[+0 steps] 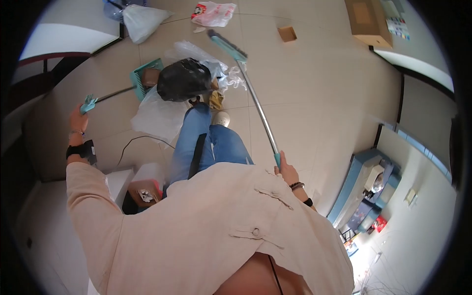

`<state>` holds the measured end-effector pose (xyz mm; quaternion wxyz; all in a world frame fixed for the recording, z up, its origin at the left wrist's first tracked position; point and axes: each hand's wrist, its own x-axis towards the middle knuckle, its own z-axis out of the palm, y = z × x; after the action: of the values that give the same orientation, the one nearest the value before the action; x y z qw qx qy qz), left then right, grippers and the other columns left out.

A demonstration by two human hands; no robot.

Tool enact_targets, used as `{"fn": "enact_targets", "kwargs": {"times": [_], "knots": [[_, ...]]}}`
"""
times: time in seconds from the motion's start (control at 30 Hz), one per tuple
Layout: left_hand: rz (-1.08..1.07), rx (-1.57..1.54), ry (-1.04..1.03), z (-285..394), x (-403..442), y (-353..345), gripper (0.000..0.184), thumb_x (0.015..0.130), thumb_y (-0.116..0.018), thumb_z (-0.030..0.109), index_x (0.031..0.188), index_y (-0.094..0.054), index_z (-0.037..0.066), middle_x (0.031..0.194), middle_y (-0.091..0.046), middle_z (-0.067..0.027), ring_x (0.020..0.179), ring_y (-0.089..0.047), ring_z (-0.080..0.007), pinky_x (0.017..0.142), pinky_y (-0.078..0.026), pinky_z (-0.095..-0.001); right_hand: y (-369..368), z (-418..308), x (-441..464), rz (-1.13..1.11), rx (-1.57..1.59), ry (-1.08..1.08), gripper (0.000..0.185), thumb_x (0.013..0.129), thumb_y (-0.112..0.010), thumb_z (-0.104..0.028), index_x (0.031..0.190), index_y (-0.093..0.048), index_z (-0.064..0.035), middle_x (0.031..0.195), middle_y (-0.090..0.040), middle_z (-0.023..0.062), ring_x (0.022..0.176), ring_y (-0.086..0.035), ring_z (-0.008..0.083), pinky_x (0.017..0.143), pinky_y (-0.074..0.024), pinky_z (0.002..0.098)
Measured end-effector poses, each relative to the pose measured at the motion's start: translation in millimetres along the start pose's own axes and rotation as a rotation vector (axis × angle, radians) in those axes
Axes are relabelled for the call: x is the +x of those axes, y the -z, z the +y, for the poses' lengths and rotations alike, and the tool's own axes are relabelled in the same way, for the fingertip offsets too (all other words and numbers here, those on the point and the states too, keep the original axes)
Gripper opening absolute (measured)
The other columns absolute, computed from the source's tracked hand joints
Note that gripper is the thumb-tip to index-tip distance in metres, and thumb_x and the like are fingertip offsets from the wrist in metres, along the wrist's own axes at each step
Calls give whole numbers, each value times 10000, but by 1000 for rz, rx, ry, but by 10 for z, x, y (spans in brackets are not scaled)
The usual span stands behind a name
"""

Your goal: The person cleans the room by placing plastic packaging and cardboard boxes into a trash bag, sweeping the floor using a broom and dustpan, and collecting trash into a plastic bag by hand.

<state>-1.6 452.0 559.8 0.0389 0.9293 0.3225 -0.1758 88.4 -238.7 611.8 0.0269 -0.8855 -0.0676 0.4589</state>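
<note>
My left hand (pixel 78 119) is closed around the teal top of a long-handled dustpan (pixel 139 81), whose toothed pan rests on the floor. A brown piece, seemingly cardboard, sits in or against the pan. In my right hand (pixel 288 169) is the teal grip of a broom (pixel 259 109) with a silver pole. Its bristled head lies farther out, near a red and white plastic bag (pixel 213 14). Between the two tools a black plastic bag (pixel 184 80) is heaped with clear plastic bags (pixel 160 116) by my feet, partly hiding the dustpan's edge.
A small open cardboard box (pixel 287 34) lies on the tiled floor (pixel 314 88). At the back right stands a larger cardboard box (pixel 366 22). A white bag (pixel 142 22) rests at the back left. A dark cable (pixel 142 137) runs across the floor beside a bin (pixel 144 192).
</note>
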Motion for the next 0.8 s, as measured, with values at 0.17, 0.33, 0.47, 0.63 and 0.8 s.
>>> {"fn": "enact_targets", "kwargs": {"times": [0.17,0.33,0.47,0.63,0.8], "knots": [[100,50,-33,118,-30,76,222,731,-483,135,936,-546,82,876,-568,-169,805,-522,-365,687,-429,-425,-348,463,-65,172,71,-101,529,748,-484,-196,1196,-298,14,680,-566,213,584,-570,336,544,-464,430],[78,66,20,219,-102,221,203,720,-475,138,898,-561,92,855,-575,-152,783,-529,-354,682,-433,-424,-544,204,519,-28,733,-193,309,716,-459,-162,923,-431,67,613,-543,150,503,-576,225,469,-471,332],[88,93,-16,-34,8,136,202,721,-486,126,903,-561,82,830,-575,-165,762,-535,-356,651,-435,-418,-945,-700,652,-163,671,-155,365,698,-484,-195,950,-421,61,696,-561,209,554,-592,271,533,-481,361],[106,81,-12,-211,15,76,160,710,-504,136,853,-571,110,794,-579,-142,750,-538,-341,636,-434,-421,-1151,-1624,637,-128,478,32,480,705,-508,-288,1065,-428,20,897,-542,250,845,-525,379,755,-416,397],[99,-24,60,-374,0,-29,138,719,-502,138,839,-570,122,786,-582,-129,740,-543,-338,621,-439,-407,-504,-1535,338,-254,748,-35,462,719,-505,-206,1138,-399,-46,737,-565,227,632,-551,396,597,-457,433]]}}
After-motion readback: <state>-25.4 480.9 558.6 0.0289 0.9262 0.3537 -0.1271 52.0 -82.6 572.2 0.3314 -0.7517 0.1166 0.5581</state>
